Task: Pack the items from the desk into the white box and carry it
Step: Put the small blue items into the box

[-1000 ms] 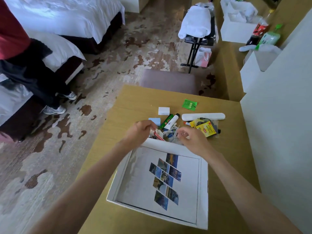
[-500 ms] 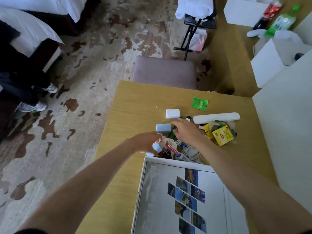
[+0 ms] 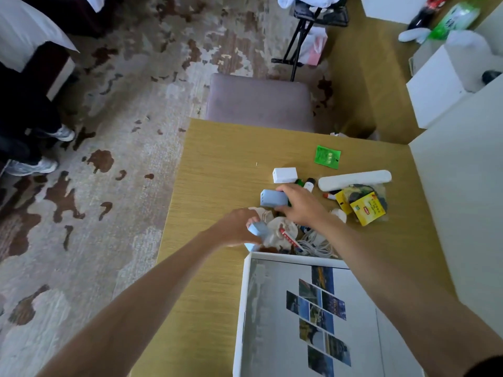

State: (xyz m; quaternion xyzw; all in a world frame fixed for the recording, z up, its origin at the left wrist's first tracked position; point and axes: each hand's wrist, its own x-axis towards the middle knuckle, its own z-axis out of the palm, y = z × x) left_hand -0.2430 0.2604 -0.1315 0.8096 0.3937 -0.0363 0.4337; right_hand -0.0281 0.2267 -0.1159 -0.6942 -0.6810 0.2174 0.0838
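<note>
Pale-blue plastic marks both items under your hands. Your right hand closes thumb and fingers around the blue charger block, which sits on the wooden surface at the far-left edge of the clutter; the grip takes it across its short sides, probably because that is the narrowest span. Your left hand curls around a smaller blue object at the near-left of the pile, though what it is cannot be told.

The white box lies open at the near edge of the surface, directly below the pile, so each item needs only a short pull toward you. Its printed floor shows bare; packing appears barely begun.

Unpacked items lie beyond and to the right: a white adapter just past the blue block, a green sachet farther off, a long white case, a yellow tea packet to the right, and tangled white cables touching the box's far wall. The cables may drag neighbours when lifted.
</note>
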